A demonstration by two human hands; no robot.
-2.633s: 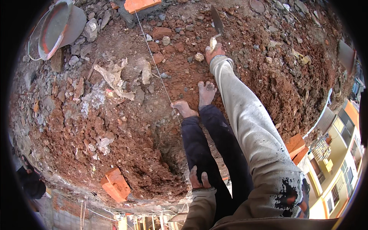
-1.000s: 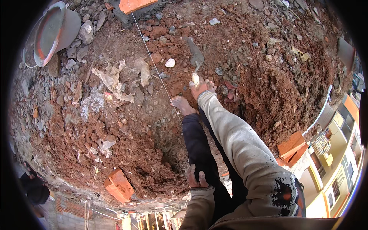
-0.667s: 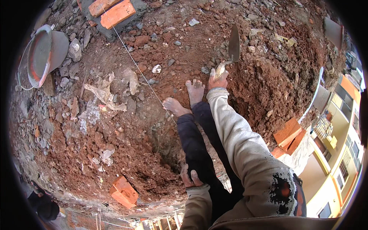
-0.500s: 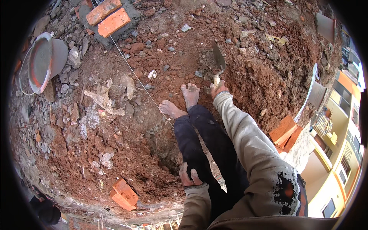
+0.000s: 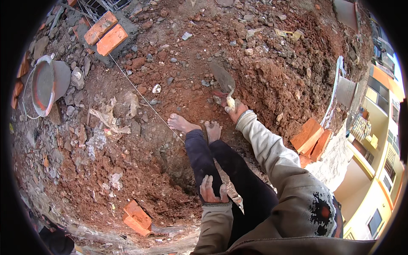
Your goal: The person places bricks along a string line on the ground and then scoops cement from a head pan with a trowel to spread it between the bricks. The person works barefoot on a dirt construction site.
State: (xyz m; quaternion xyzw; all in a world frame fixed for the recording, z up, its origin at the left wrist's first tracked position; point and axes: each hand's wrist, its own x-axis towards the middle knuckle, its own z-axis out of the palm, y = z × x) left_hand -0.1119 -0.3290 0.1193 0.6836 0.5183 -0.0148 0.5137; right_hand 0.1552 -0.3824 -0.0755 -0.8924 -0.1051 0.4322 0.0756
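My right hand (image 5: pixel 236 112) is closed round the pale handle of a trowel (image 5: pixel 222 79). Its grey pointed blade is held over the reddish soil, in front of my bare feet (image 5: pixel 182 123). My left hand (image 5: pixel 211 192) rests on my dark trouser leg, fingers stretched out and somewhat apart, with nothing in it. Two orange bricks (image 5: pixel 111 40) lie side by side on grey mortar (image 5: pixel 127 23) at the far left. A thin string line (image 5: pixel 142 96) runs from there down toward my feet.
A bucket of grey mortar (image 5: pixel 63 80) stands at the left among stones. Orange bricks (image 5: pixel 307 137) are piled at the right, others (image 5: pixel 138 218) lower left. More buckets (image 5: pixel 346 92) stand at the right edge, before a yellow building (image 5: pixel 361 170). A dark-clad person (image 5: pixel 57 241) is at the lower left.
The trowel has swung left, and its blade now shows broader and flatter. My left hand has moved up along my leg, its fingers more stretched. The whole view has shifted slightly.
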